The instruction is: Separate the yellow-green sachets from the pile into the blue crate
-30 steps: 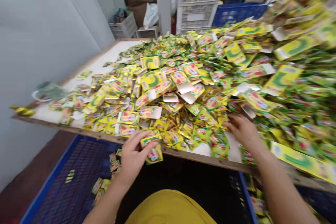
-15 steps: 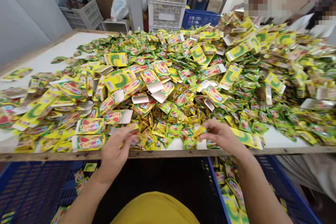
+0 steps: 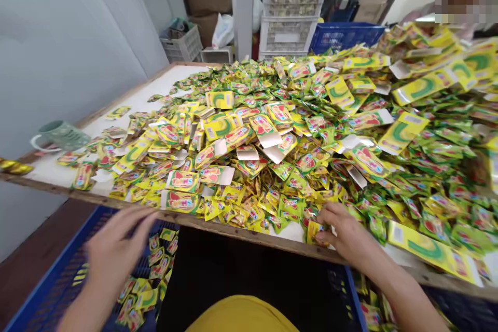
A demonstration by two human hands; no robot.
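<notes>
My right hand [image 3: 344,228] pinches a small yellow candy packet [image 3: 313,230] at the table's front edge. My left hand [image 3: 119,244] hangs over the left blue crate [image 3: 73,264], slightly blurred, fingers stretched out and thumb apart, with nothing visible in it. Loose candy packets [image 3: 146,298] lie inside that crate. In front of my hands spreads a big heap of yellow and green candy packets [image 3: 291,207], mixed with flat yellow cartons [image 3: 182,181], some with their white flaps open. A long yellow carton [image 3: 424,246] lies to the right of my right hand.
A second blue crate [image 3: 355,295], holding packets, is under the table on the right. A green mug [image 3: 64,135] lies tipped at the table's left end. Behind stand white stacked crates [image 3: 290,31] and a blue crate [image 3: 346,37]. A person is partly visible at upper right.
My view has turned left, bringing the mug into sight. My left hand has moved from the heap back over the left crate. My right hand still holds a yellow packet near the edge.
</notes>
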